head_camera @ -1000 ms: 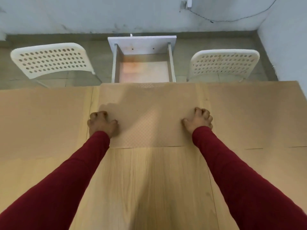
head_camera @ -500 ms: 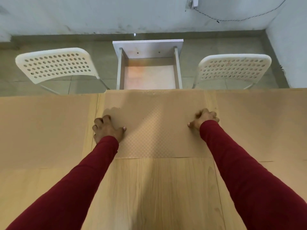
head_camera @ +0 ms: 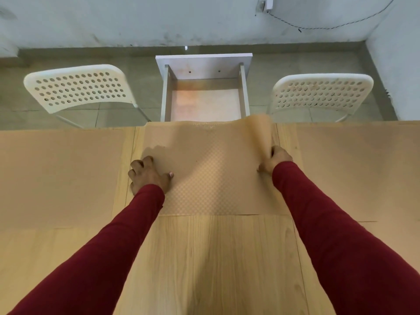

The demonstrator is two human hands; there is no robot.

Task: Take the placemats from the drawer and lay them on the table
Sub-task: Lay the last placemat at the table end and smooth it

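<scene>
Tan middle placemat [head_camera: 204,169] lies on table [head_camera: 204,258] at far edge, near open drawer [head_camera: 204,96]. Left hand [head_camera: 148,176] presses its left side, fingers curled; right hand [head_camera: 273,161] pinches lifted right edge.

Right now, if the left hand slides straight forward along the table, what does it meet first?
Nothing solid, it seems. The left hand presses on the middle placemat, which covers the table up to its far edge. Beyond that edge lies the open drawer, lower down; depth is uncertain.
</scene>
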